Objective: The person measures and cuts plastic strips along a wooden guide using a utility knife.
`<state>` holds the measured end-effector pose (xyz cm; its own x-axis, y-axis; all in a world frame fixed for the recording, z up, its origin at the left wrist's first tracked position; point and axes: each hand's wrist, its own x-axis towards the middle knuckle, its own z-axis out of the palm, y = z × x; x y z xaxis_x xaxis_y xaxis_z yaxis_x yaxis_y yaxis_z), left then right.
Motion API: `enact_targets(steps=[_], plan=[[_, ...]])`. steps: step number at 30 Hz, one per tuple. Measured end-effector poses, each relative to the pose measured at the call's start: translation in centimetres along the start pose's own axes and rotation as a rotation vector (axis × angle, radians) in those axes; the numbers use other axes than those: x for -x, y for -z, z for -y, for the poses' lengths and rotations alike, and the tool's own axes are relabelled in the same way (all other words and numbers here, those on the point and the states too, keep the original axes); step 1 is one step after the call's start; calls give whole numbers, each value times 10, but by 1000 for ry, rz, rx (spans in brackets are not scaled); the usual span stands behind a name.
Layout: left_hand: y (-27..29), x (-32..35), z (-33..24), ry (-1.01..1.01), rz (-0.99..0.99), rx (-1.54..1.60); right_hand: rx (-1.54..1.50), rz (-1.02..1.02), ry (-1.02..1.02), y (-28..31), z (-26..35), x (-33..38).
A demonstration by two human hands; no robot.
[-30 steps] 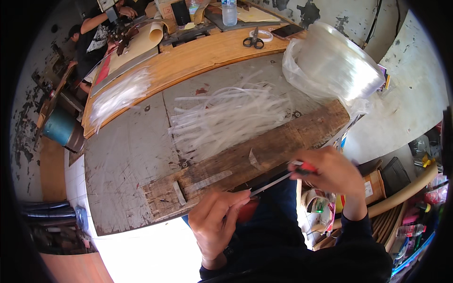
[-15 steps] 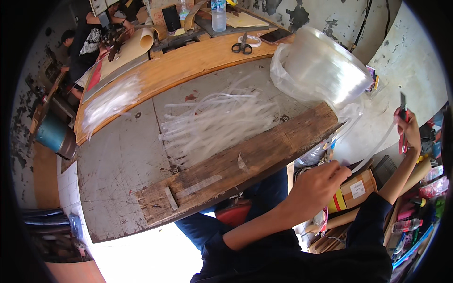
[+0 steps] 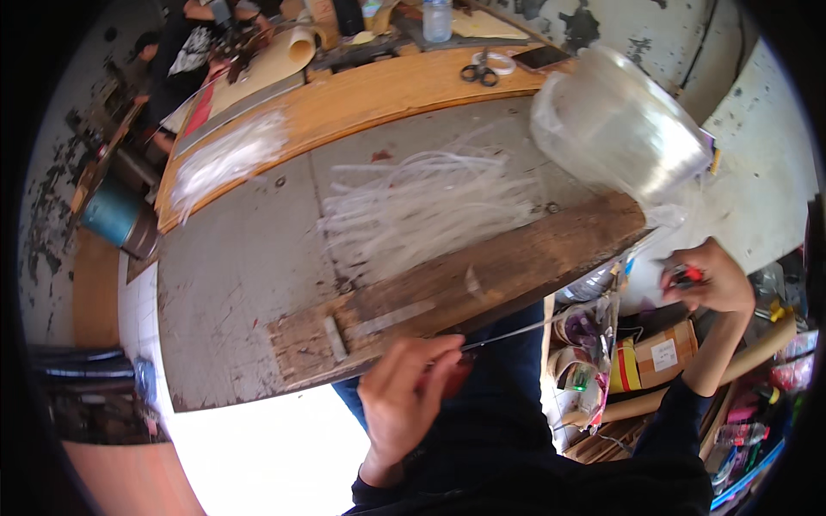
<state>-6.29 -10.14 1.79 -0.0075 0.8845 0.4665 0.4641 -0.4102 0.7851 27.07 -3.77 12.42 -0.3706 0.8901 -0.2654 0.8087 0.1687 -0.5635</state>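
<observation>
My left hand (image 3: 411,397) is by the bench's front edge, fingers pinched on the end of a thin clear strand (image 3: 516,330). The strand runs right, under the dark wooden plank (image 3: 490,277), toward a big roll of clear tubing (image 3: 615,129) at the bench's right end. My right hand (image 3: 704,277) is off the bench to the right, below the roll, closed on a small red-handled cutter (image 3: 686,275). A loose heap of cut clear pieces (image 3: 422,206) lies on the grey bench top (image 3: 232,258) beyond the plank.
A second pile of clear pieces (image 3: 225,155) lies on the orange board (image 3: 361,99) behind. Scissors (image 3: 477,73), a tape roll (image 3: 501,62), a phone (image 3: 539,57) and a bottle (image 3: 437,17) sit at the back. Another person (image 3: 194,47) works far left. A blue bucket (image 3: 112,211) and a cardboard box (image 3: 661,353) stand below.
My right hand swung away from the plank out to the right with the red cutter, then came down a little. My left hand slid right, then came back near the front edge, pinching the strand.
</observation>
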Motion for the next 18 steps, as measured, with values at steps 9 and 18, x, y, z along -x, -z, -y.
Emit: enact_targets(steps=[9,18], plan=[[27,12,12,-61,-189,-146,6,148,371,-72,125,-82],[30,1,10,-114,-237,-157,126,142,-85,-28,82,-58]])
